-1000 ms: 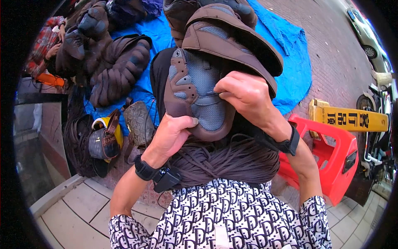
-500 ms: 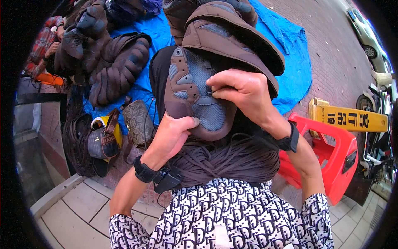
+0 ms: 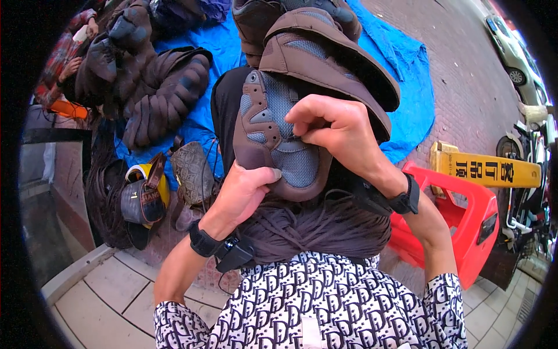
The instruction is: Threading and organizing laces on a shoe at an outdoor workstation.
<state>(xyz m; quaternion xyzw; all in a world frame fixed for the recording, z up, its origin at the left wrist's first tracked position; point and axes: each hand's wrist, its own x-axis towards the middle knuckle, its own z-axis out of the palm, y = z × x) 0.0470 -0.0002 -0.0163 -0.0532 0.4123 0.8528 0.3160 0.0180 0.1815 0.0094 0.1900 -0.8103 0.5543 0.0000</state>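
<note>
At far left, a co-worker's upper hand [image 3: 92, 27] sits higher than a second ago, beyond the pile of brown uppers [image 3: 171, 96]. The person's left hand [image 3: 243, 193] keeps its grasp on the toe edge of the brown-and-blue shoe upper [image 3: 270, 136], thumb on top; the upper lies over the lap, toe toward the person, just beyond the bundle of dark laces [image 3: 314, 232]. The right hand [image 3: 340, 128] has changed most: its curled index fingertip has moved left across the mesh, its thumb lower and apart. Whether it holds anything cannot be told. The work at the mesh seam seems unfinished.
</note>
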